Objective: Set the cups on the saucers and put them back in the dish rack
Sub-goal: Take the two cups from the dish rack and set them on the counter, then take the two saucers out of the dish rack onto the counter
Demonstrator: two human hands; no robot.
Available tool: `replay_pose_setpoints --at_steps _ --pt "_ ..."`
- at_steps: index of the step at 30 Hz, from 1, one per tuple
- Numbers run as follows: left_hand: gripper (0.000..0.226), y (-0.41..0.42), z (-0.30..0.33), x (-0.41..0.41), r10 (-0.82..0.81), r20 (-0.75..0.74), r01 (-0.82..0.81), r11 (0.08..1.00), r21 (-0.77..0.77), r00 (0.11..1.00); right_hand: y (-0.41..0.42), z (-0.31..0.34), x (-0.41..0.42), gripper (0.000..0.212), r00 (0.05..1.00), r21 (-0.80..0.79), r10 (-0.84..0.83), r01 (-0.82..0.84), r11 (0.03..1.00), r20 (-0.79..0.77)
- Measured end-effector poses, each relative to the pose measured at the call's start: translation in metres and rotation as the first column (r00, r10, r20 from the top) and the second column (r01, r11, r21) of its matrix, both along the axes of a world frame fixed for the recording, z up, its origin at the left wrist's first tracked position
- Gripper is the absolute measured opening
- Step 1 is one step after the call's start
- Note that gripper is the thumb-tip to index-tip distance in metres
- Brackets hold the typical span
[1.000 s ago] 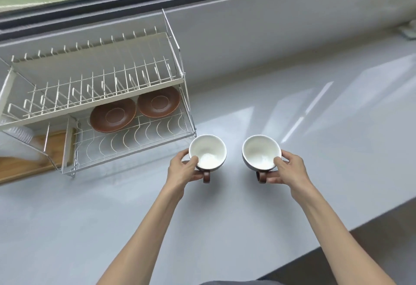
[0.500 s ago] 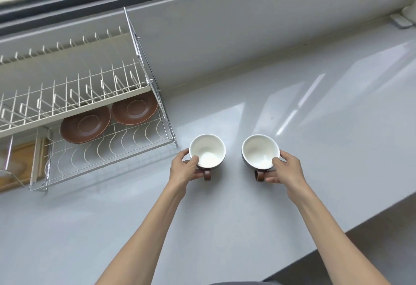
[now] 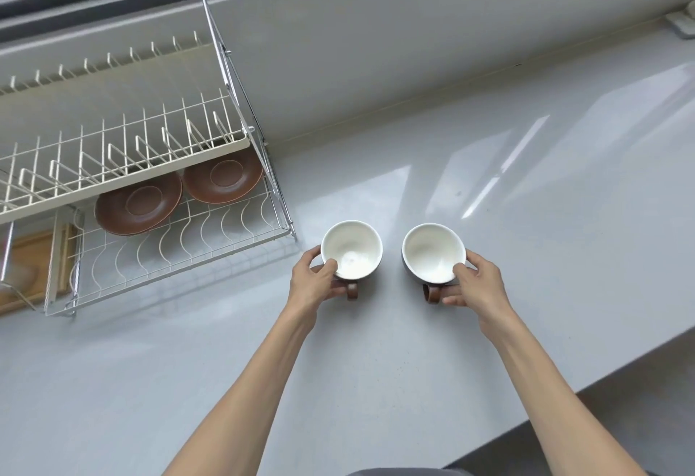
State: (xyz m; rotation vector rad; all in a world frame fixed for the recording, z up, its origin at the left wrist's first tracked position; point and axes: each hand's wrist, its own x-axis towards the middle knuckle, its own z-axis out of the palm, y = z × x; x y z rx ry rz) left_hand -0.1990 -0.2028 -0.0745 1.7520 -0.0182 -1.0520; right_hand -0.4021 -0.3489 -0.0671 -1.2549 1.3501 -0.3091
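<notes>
Two cups with white insides and brown handles stand upright on the grey counter. My left hand (image 3: 315, 282) grips the left cup (image 3: 353, 248), thumb over the rim and fingers by the handle. My right hand (image 3: 474, 285) grips the right cup (image 3: 432, 251) the same way. Two brown saucers, left saucer (image 3: 137, 204) and right saucer (image 3: 223, 176), lie on the lower shelf of the white wire dish rack (image 3: 180, 250), to the left of the cups and partly hidden under the upper shelf.
The rack's upper shelf (image 3: 113, 159) of upright prongs holds nothing. A wooden board (image 3: 30, 265) lies at the far left beside the rack. The counter's front edge (image 3: 564, 393) runs diagonally at the lower right. A wall and window sill rise behind.
The view has shifted, so the rack sits further left in frame than a second ago. Both hands keep the same grip on the cups, which stay on the counter.
</notes>
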Motion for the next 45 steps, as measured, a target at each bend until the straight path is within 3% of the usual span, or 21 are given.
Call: replay_pose_setpoints --at_steps 10,15,17,20,23,32,39,45 --pt "0.051 0.004 -0.002 0.003 -0.072 -0.001 0.072 0.997 0.03 0.997 -0.004 0.006 -0.003 0.048 0.997 0.033 0.068 -0.067 0.997 -0.045" --pt "0.045 0.01 0.008 0.01 -0.211 0.039 0.208 0.975 0.08 0.977 -0.007 0.013 -0.002 0.04 0.961 -0.055 0.151 -0.168 0.984 -0.231" --pt "0.045 0.015 0.012 0.015 -0.274 0.07 0.265 0.957 0.118 0.959 -0.007 0.02 -0.001 0.037 0.907 -0.119 0.203 -0.263 0.957 -0.37" --pt "0.048 0.025 0.018 0.024 -0.373 0.129 0.347 0.92 0.185 0.919 0.001 0.038 0.004 0.038 0.724 -0.19 0.247 -0.464 0.865 -0.644" --pt "0.048 0.036 0.027 0.033 -0.451 0.175 0.403 0.88 0.251 0.875 0.009 0.051 0.013 0.038 0.603 -0.246 0.204 -0.577 0.779 -0.771" --pt "0.047 0.085 0.053 0.066 -0.587 0.265 0.459 0.786 0.415 0.765 0.047 0.074 0.061 0.041 0.588 -0.314 0.31 -0.723 0.615 -0.747" --pt "0.051 0.131 0.07 0.099 -0.686 0.295 0.457 0.686 0.566 0.665 0.086 0.083 0.118 0.049 0.49 -0.268 0.467 -0.844 0.464 -0.736" --pt "0.054 0.147 0.082 0.128 -0.814 0.334 0.33 0.517 0.79 0.476 0.115 0.084 0.168 0.047 0.438 -0.306 0.525 -0.896 0.321 -0.73"
